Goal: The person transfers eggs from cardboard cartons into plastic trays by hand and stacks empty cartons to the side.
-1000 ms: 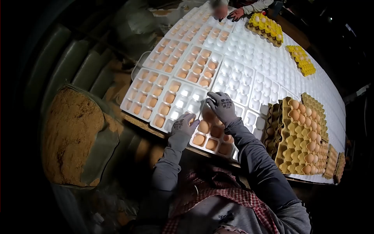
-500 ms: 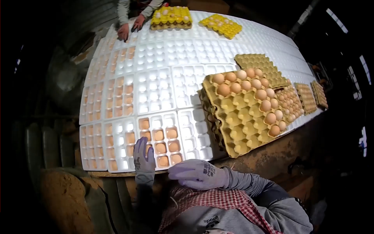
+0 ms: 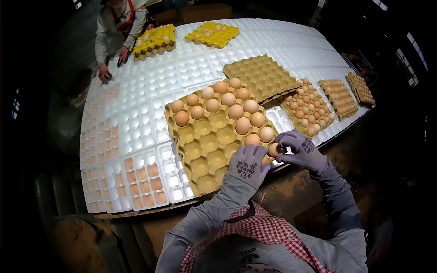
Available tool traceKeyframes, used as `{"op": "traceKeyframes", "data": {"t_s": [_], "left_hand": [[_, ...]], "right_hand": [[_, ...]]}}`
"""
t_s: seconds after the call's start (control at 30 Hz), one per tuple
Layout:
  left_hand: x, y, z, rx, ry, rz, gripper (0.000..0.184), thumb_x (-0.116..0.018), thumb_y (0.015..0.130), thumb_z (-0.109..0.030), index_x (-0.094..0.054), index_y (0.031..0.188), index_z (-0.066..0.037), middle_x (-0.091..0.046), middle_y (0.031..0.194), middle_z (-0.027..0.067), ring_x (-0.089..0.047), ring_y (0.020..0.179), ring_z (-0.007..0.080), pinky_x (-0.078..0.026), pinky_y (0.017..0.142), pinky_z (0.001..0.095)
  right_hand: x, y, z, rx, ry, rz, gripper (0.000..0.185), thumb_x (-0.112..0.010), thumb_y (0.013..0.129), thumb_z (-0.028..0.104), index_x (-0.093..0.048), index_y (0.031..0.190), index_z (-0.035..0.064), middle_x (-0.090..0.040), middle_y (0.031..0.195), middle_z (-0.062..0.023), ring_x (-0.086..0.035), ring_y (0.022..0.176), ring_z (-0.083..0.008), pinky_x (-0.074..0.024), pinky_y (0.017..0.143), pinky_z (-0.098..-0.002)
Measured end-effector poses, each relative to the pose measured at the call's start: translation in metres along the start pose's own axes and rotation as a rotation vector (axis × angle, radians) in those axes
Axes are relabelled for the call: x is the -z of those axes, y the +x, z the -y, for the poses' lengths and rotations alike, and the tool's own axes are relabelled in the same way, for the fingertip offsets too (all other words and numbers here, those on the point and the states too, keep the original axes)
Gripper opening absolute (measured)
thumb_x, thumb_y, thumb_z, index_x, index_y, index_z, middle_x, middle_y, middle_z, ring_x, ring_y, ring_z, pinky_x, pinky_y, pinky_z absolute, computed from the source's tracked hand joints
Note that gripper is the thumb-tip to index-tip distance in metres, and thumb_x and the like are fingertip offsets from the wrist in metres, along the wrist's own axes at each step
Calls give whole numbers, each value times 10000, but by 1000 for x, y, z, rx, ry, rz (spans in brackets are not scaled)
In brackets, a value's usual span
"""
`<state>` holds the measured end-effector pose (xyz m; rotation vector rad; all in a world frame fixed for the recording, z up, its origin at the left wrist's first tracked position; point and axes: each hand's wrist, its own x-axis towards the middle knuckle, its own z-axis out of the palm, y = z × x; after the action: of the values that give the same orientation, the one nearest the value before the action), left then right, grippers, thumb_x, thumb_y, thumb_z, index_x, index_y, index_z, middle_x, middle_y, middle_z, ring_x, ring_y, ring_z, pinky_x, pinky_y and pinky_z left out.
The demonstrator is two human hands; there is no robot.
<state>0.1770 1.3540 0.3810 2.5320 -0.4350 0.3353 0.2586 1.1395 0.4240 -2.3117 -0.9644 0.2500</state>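
A stacked tan egg tray (image 3: 203, 150) stands before me, with brown eggs (image 3: 235, 112) along its far and right sides and bare cups at the left and centre. My left hand (image 3: 248, 167), in a grey-purple glove, lies over the tray's near right edge, thumb and fingers closed around an egg (image 3: 265, 160) that shows only in part. At the right corner my right hand (image 3: 301, 151), gloved alike, pinches another egg (image 3: 274, 149) between thumb and fingers. Both eggs appear to be still at their cups.
White foam trays (image 3: 141, 118) cover the table; several at the left hold eggs (image 3: 145, 186). An unfilled tan tray (image 3: 261, 77) lies behind the stack, and filled trays (image 3: 309, 107) stand right. Across the table, a co-worker's hands (image 3: 114, 63) are beside yellow trays (image 3: 154, 38).
Both my hands have moved right, from the foam trays and table edge to the eggs at the tan tray's near right corner, and closed on two eggs. The view has shifted right.
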Motion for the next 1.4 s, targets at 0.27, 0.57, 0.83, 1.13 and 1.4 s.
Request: {"op": "traceKeyframes", "data": {"t_s": [0.27, 0.57, 0.83, 1.13, 1.4], "left_hand": [[33, 22, 18, 123, -158, -99, 374, -637, 850, -166, -539, 1184, -28, -509, 1191, 167, -563, 990, 299, -505, 886, 384], [33, 26, 35, 101, -90, -199, 521, -692, 832, -196, -537, 1316, -75, -487, 1287, 196, -584, 1041, 391, -502, 874, 424], [5, 62, 37, 242, 325, -105, 608, -812, 694, -346, -564, 1217, -160, -400, 1379, 132, -466, 1075, 324, -519, 814, 397], [130, -159, 150, 658, -10, -847, 585, -865, 691, -122, -635, 1228, -89, -392, 1373, 188, -496, 1207, 328, -484, 976, 421], [124, -332, 290, 1240, 384, -885, 504, -807, 765, -255, -635, 1213, -101, -394, 1352, 220, -425, 1233, 396, -417, 1019, 465]], "right_hand": [[19, 44, 1, 182, -125, 26, 353, -697, 796, 137, -601, 1132, 89, -548, 1154, -96, -586, 1018, -249, -493, 906, -334], [44, 49, -28, -128, 842, -67, 607, -765, 810, 187, -541, 1363, 74, -417, 1468, -98, -567, 1174, -188, -559, 825, -316], [5, 88, -2, 242, -605, -193, 509, -815, 627, 137, -675, 1115, 168, -464, 1426, -128, -553, 1119, -316, -519, 894, -388], [-79, 185, 161, 339, 234, 165, 520, -869, 633, 197, -658, 1081, 37, -390, 1420, -150, -503, 1229, -293, -439, 1008, -408], [-394, 316, 308, 711, -131, 321, 462, -759, 735, 359, -626, 1138, 178, -455, 1365, -141, -550, 1125, -381, -516, 897, -457]]}}
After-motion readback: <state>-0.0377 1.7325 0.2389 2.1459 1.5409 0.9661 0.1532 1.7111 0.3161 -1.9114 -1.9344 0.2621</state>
